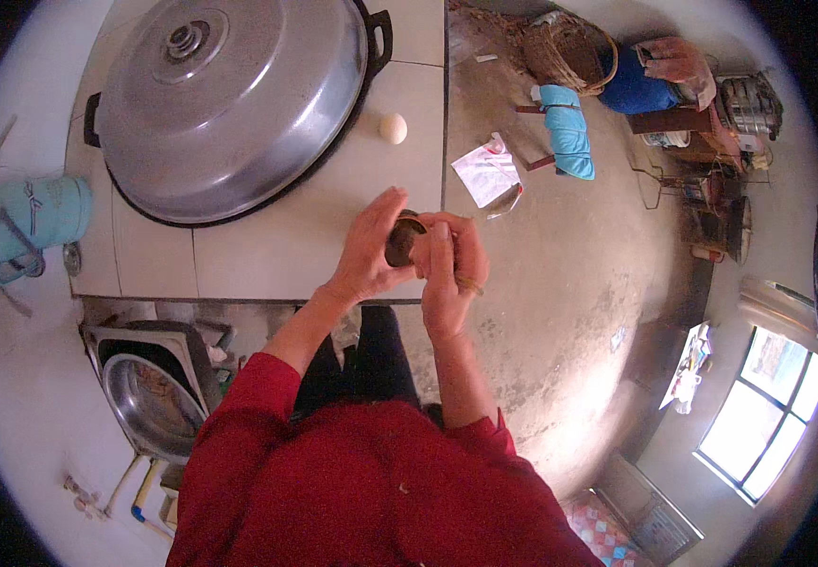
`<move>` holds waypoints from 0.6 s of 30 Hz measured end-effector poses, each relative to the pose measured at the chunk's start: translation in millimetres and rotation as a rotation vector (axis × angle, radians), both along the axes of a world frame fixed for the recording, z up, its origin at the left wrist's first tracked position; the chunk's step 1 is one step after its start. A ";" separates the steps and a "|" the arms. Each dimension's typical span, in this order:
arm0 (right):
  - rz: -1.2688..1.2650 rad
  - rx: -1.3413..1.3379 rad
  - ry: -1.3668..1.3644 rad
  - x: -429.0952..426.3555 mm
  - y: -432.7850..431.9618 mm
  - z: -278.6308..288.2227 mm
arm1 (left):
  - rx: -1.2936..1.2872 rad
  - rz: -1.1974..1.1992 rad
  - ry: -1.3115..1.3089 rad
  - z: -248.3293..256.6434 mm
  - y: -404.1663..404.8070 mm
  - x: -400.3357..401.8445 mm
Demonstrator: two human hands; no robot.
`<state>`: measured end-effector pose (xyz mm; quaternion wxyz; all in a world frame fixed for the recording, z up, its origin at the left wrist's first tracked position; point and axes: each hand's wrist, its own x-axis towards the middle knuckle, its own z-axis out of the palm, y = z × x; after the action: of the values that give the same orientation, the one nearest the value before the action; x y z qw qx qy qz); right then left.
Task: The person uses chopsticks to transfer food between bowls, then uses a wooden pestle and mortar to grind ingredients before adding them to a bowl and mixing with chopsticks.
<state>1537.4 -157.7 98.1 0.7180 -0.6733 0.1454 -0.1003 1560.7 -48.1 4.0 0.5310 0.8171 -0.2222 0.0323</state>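
Near the right front corner of the tiled counter (274,266), my left hand (370,251) is wrapped around a small dark round container (399,244). My right hand (451,259) is closed at its right side, on a thin yellowish-brown item (470,285) that shows below the fingers; its kind cannot be told. A whitish egg (393,128) lies on the tiles beyond my hands. To its left stands a large wide pan with a domed metal lid (260,135) and black side handles.
The counter's right edge runs just beside my hands. On the floor to the right are a white plastic bag (487,173), a small stool with a blue padded cover (568,131) and a wicker basket (557,53). Below left sits a metal basin (118,397).
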 end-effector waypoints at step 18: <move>-0.204 -0.355 -0.163 -0.2 13.6 -56.9 | -0.152 -0.138 0.006 -12.5 -6.8 14.1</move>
<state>1537.3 -144.1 41.3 0.5838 -0.7605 0.1342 -0.2507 1574.8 -55.0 -8.5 0.5931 0.7573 -0.2733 0.0099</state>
